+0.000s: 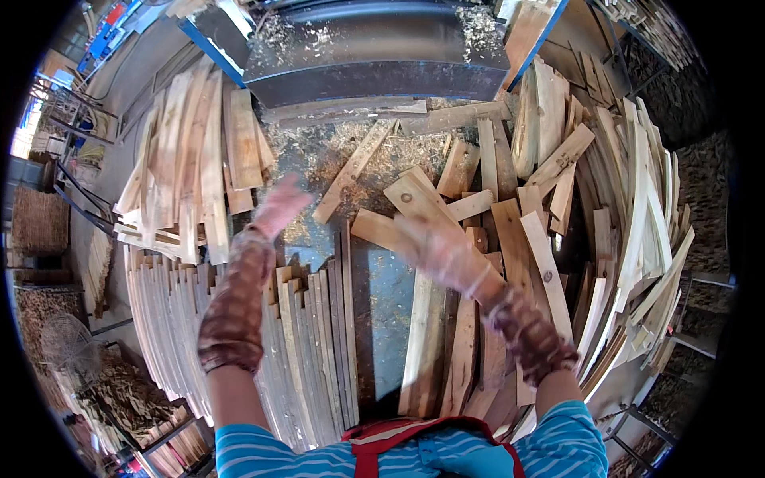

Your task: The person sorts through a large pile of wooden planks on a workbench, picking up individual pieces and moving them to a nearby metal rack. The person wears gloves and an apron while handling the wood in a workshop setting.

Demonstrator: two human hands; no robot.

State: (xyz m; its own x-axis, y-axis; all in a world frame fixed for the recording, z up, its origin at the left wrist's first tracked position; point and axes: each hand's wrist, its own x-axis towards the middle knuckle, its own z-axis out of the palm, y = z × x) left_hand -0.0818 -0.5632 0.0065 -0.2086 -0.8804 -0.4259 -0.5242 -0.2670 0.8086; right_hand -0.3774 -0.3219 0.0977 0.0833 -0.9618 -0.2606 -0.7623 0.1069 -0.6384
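My left hand (280, 207) hovers over the left side of the table, its fingers apart and nothing in them, though motion blurs it. Below it runs a row of narrow boards (319, 342) stacked side by side. My right hand (450, 259) is over a jumble of loose boards, its fingers smeared by motion. Nearest to it lie a knotted board (413, 199) and a short plank (371, 229); whether it touches or grips either, I cannot tell. A narrow slat (356, 170) lies slantwise between my hands. Patterned sleeves cover both forearms.
Wood shavings (343, 139) litter the grey table (388, 303). A dark metal machine housing (374, 76) with blue edges stands at the far side. Leaning boards (187, 151) are piled at the left, and a larger heap of slats (637, 207) curves along the right.
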